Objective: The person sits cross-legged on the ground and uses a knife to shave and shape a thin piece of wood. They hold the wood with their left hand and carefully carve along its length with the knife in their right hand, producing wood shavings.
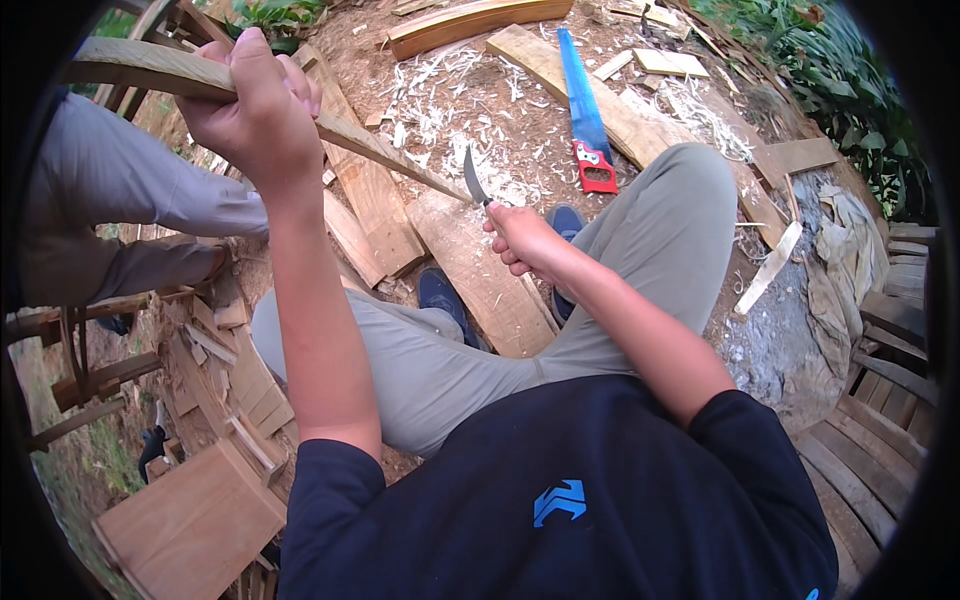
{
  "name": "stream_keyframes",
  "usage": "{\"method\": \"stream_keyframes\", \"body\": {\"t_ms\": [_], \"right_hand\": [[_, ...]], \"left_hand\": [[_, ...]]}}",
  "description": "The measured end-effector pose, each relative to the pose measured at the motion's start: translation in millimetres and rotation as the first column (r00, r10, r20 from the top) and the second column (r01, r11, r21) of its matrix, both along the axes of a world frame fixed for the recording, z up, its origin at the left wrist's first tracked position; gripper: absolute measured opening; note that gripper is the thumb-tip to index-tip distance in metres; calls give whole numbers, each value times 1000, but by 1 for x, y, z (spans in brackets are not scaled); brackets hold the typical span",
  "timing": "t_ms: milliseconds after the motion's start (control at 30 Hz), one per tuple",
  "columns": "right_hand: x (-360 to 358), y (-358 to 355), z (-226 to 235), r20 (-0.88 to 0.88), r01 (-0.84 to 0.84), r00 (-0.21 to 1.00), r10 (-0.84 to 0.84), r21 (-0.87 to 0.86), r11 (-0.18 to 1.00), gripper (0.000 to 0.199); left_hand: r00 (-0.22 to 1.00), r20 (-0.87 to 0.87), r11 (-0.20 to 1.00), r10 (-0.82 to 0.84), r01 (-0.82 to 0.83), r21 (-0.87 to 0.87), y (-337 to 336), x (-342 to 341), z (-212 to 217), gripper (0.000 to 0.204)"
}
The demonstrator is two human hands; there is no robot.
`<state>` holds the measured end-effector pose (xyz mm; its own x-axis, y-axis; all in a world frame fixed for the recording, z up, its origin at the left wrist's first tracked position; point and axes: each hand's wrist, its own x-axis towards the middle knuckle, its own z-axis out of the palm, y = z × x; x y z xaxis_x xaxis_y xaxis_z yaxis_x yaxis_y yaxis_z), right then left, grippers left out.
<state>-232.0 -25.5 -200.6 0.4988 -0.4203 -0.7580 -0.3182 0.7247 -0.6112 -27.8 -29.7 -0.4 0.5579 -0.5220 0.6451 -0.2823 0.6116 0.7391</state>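
My left hand [255,110], raised at the upper left, is closed around a long, narrow wooden strip [385,153]. The strip slants down from the upper left, and its lower end lies close to my right hand, over a wide plank between my feet. In my right hand [522,238] is a knife [474,178] with a curved blade pointing up and away from me. The blade is beside the strip's low end; whether they touch I cannot tell. The wide plank [480,270] lies on the ground between my shoes.
Pale wood shavings [450,90] cover the dirt ahead. A handsaw [588,115] with a red handle leans on a long board [640,125]. Another person's leg [150,190] stands close on my left. A crumpled cloth [845,250] lies at right, by stacked slats [860,470].
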Motion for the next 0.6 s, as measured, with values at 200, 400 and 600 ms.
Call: {"method": "stream_keyframes", "body": {"t_ms": [200,400,600], "right_hand": [[7,10,19,-70,-1,990,-120,-869,495,32],[-14,38,-78,-548,-540,815,188,-601,589,41],[4,5,-75,-346,-184,937,-43,-596,781,46]], "left_hand": [[1000,-4,1000,4,-4,-22,-3,1,-3,30],[999,-40,1000,21,-20,21,4,1,-2,29],[995,-3,993,97,-96,69,5,7,0,26]]}}
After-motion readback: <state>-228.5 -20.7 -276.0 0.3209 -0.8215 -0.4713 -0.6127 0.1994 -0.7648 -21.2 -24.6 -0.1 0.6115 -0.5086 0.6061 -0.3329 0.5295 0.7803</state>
